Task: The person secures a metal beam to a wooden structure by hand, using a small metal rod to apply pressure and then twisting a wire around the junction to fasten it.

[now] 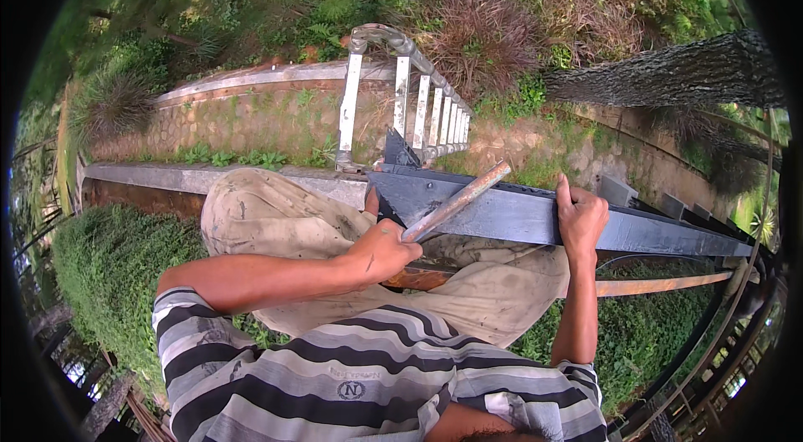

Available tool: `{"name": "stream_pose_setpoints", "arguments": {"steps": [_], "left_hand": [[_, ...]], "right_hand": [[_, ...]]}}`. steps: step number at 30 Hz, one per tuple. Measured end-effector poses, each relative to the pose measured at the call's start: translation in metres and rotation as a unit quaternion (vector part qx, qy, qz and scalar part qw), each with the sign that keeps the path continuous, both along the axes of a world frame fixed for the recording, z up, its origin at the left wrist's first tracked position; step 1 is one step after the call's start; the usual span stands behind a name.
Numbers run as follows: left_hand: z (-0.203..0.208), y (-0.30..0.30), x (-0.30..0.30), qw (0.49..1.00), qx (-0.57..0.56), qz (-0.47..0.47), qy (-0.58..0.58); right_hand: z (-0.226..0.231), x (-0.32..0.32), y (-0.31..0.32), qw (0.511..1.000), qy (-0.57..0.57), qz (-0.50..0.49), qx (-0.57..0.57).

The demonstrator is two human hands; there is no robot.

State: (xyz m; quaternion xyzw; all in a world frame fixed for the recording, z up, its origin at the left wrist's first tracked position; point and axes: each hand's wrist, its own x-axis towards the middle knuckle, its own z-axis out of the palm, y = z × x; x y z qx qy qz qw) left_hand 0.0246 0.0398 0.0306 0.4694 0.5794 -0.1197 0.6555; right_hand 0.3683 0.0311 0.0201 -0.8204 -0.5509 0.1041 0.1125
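Note:
My left hand (pixel 386 251) is closed around the near end of a worn, paint-stained round rod (pixel 460 201), which slants up and to the right across a dark grey beam (pixel 510 216). One finger of that hand points up beside the beam's black left end. Whatever lies inside the fist is hidden. Farther right, my right hand (pixel 580 220) grips the same beam across its face, thumb up along the top edge. The beam runs from in front of my lap away to the right.
A metal ladder (pixel 401 99) leans against the structure beyond the beam, reaching down to the stony ground. I sit astride a concrete ledge (pixel 209 181). A tree trunk (pixel 669 74) crosses at right; a hedge (pixel 113 283) lies below left. A rusty bar (pixel 661 283) runs below the beam.

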Motion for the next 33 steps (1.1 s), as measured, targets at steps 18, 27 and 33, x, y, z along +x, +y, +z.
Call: {"name": "stream_pose_setpoints", "arguments": {"steps": [18,27,33], "left_hand": [[-0.015,0.082,0.032,0.973,0.203,-0.081,0.079],[-0.091,0.043,0.032,0.971,0.225,-0.046,0.064],[-0.103,0.05,0.031,0.969,0.225,-0.028,0.099]], "right_hand": [[-0.026,0.024,0.093,0.999,-0.014,-0.045,-0.003],[-0.089,0.03,0.064,0.998,-0.025,-0.05,-0.04],[-0.095,0.024,0.074,0.998,-0.01,-0.055,-0.011]]}}
